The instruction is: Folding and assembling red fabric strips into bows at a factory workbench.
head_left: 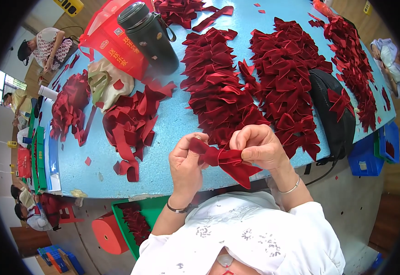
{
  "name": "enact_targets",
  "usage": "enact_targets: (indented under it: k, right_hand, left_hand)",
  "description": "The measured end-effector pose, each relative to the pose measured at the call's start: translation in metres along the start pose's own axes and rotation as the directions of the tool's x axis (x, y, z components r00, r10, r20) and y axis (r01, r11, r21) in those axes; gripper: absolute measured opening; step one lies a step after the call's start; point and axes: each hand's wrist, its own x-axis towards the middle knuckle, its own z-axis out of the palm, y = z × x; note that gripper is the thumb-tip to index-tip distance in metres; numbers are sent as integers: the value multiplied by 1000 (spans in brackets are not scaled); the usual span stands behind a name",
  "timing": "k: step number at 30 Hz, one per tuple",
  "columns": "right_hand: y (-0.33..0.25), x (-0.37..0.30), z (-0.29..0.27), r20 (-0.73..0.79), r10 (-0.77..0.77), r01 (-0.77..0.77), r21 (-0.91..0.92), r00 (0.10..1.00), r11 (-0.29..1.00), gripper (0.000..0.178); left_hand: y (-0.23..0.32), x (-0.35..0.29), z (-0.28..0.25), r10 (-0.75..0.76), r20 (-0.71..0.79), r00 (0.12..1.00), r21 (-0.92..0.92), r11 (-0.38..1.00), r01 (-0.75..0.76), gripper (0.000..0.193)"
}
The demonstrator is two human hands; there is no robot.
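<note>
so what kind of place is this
Likely a small craft workshop: piles of finished red velvet bows cover a blue table, both hands fold another bow, and other workers sit nearby.

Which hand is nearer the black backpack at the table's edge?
Right. The right hand pinches the red bow just beside the black backpack; the left hand is farther away.

White short-sleeved top with small silver sequin patches, dark band on left wrist, thin silver bangle on right
</note>
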Motion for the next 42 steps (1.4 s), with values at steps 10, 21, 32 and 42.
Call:
enact_targets:
  k: [10, 21, 32, 42]
  right_hand:
    - [-2, -9, 14, -207, -165, 66, -417, 964, 906, 19]
    - [-6, -11, 5, -44, -125, 113, -223, 991, 968, 26]
    - [-6, -10, 8, 43, 35, -36, 30, 998, 999, 27]
    - [-6, -5, 13, -329, -217, 113, -308, 919, 945, 30]
  left_hand:
    - [0, -1, 8, 3, -43, 999, -5, 1000, -3, 16]
    - [1, -6, 10, 3, -53, 999, -2, 1000, -3, 16]
    - [-2, -9, 8, 73, 58, 996, 41, 996, -75, 21]
    - [-3, -5, 3, 248, -115, 962, 138, 963, -232, 18]
